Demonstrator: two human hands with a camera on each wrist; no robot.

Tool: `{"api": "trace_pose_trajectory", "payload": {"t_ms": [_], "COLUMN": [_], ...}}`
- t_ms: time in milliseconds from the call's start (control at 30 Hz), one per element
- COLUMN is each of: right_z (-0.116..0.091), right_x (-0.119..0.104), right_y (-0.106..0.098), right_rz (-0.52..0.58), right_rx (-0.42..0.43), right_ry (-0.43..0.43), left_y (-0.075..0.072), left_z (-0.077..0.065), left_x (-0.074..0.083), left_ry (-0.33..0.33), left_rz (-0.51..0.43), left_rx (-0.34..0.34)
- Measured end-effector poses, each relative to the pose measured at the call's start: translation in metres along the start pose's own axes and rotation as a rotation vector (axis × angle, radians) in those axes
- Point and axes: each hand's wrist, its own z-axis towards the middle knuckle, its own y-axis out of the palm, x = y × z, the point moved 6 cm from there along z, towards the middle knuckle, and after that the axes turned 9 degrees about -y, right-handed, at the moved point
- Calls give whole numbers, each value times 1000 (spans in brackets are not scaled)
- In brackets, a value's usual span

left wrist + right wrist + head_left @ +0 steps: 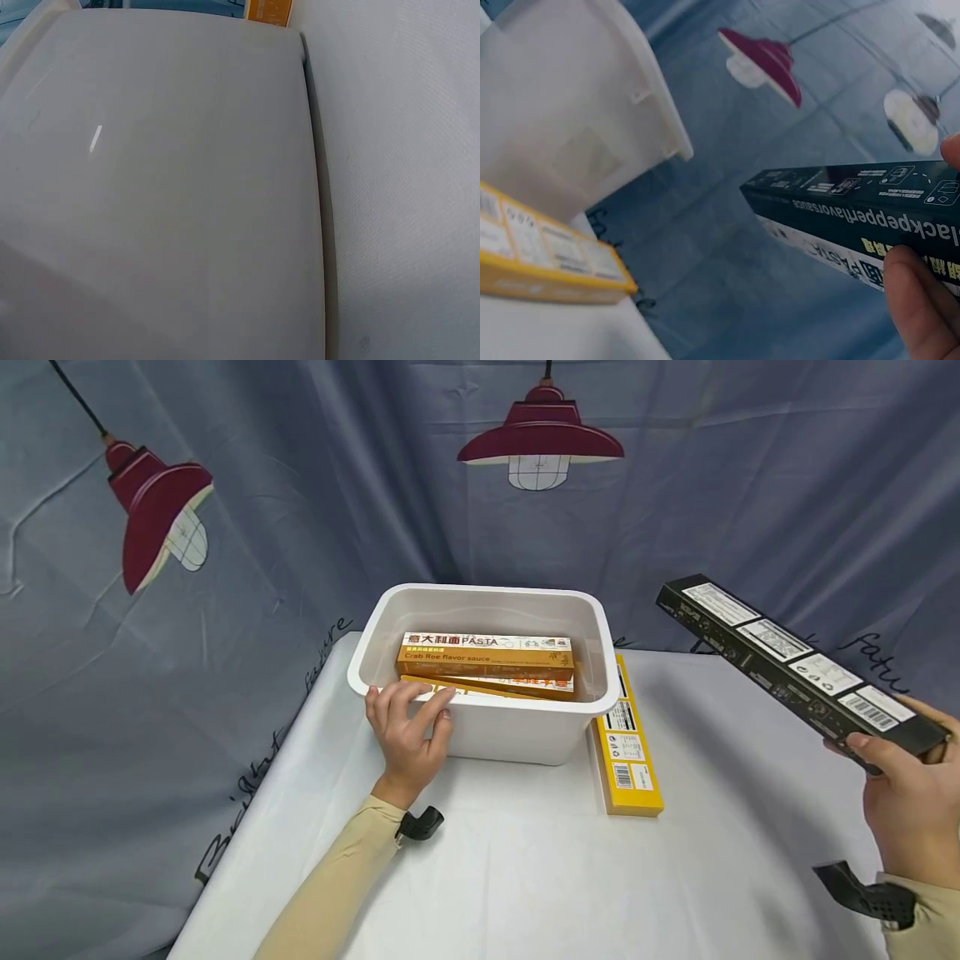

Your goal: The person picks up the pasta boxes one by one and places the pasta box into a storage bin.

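Note:
My right hand (911, 785) grips one end of a long black pasta box (795, 664), held tilted above the table at the right. Its side reads "black pepper flavor sauce" in the right wrist view. At the near rim of a white plastic bin (517, 735), my left hand (411, 735) has its fingers hooked over the edge. Inside the bin lie several pasta boxes, the top one an orange-brown crab roe pasta box (485, 657). Only the bin's outer wall (165, 172) fills most of the left wrist view, with no hand showing there.
A yellow box (630, 752) lies on the white-covered table (517, 877), along the bin's right side. Behind the table hangs a grey-blue curtain (337, 485) printed with red lamps. Each wrist carries a black strap mount (422, 824).

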Motion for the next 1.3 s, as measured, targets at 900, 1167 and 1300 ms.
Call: {"api": "trace_pose_trajectory", "payload": {"t_ms": [900, 1167, 1300], "right_z": [4, -9, -14], "right_x": [31, 50, 58], "right_y": [183, 223, 238], "right_rz": [-168, -275, -321], "right_rx": [-578, -722, -777], "right_ry": [162, 228, 260], "left_y": [-1, 0, 0], "left_z": [2, 3, 3], "left_x": [0, 0, 0], "left_ry": [-13, -9, -8], "left_rz": [4, 6, 5], "left_rx": [-7, -17, -19]}}
